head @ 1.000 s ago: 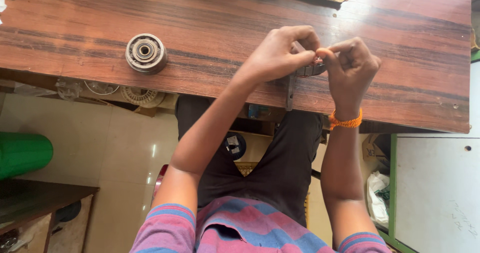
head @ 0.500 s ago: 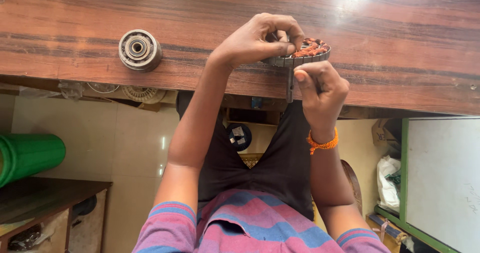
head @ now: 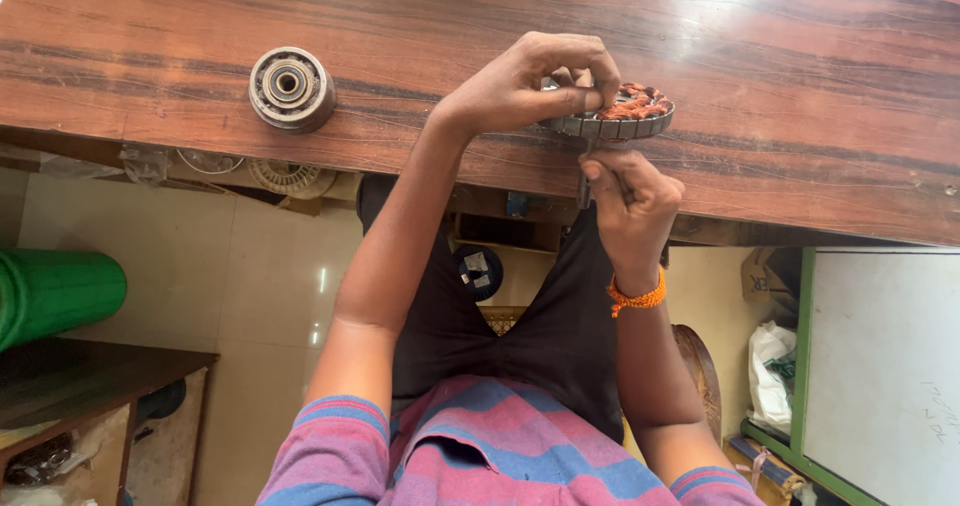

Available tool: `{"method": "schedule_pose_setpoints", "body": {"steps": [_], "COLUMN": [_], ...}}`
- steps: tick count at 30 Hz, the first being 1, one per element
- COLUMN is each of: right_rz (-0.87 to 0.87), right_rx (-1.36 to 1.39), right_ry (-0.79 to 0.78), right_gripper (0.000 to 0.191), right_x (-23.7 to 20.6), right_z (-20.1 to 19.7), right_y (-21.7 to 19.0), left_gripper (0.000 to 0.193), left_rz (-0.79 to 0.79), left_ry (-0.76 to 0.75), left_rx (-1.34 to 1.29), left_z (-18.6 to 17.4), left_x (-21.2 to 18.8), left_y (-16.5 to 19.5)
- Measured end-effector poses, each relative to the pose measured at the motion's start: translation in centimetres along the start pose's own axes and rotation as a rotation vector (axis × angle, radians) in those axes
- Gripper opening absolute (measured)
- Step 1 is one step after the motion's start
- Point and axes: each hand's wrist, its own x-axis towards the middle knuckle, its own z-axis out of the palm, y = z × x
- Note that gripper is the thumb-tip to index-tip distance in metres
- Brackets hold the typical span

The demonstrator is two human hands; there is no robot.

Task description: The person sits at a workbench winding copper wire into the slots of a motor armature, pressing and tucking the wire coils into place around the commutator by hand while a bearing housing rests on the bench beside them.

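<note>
The left hand reaches forward on a long, nearly straight bare forearm, its fingers curled down and pinched together at the tips. The right hand sits just below it, closed into a loose fist with the thumb raised, its wrist bent and banded in orange.

Round metal stator, copper windings, held flat above wooden table edge.
</note>
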Motion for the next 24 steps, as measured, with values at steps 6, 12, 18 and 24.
{"method": "schedule_pose_setpoints", "body": {"steps": [6, 12, 18, 24], "right_rz": [0.131, 0.145, 0.044, -0.070], "right_rx": [-0.083, 0.123, 0.092, -0.043], "right_ry": [0.052, 0.129, 0.048, -0.049], "right_gripper": [0.006, 0.014, 0.019, 0.024], "right_x": [-1.4, -0.5, 1.3, 4.2], "right_z": [-0.7, -2.9, -5.0, -4.6], "right_y": [1.7, 2.1, 0.3, -0.6], "left_gripper": [0.047, 0.044, 0.045, 0.046], "left_rz": [0.273, 0.135, 0.140, 0.141], "left_ry": [0.265, 0.454, 0.528, 0.535], "left_rx": [0.603, 0.712, 0.647, 0.624], "left_z": [3.0, 6.4, 7.1, 7.1], "left_x": [-1.6, -1.8, -2.3, -2.5], "left_y": [3.5, 1.4, 0.3, 0.8]}}
